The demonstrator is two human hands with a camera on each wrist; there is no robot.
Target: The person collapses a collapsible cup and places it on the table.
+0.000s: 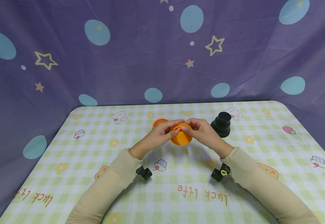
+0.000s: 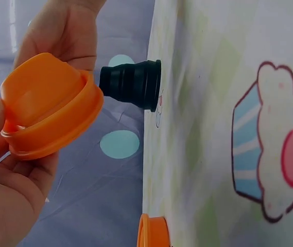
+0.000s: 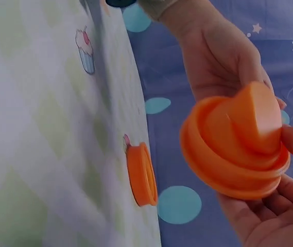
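Note:
An orange collapsible cup is held above the table between both hands, its soft walls partly folded and lopsided. The left hand grips its left side, thumb on the near face. On the other side the right hand pinches the rim, with the thumb over the folded part. The right wrist view shows the cup's stepped rings and its tilted end. Behind the left hand, a round orange piece with a raised rim lies on the table, partly hidden. A black stepped cup stands narrow end up beyond the right hand.
The table wears a green-and-white checked cloth with printed cupcakes, flowers and lettering. A purple curtain with stars and blue ovals hangs behind its far edge. Small black cameras are strapped to both wrists.

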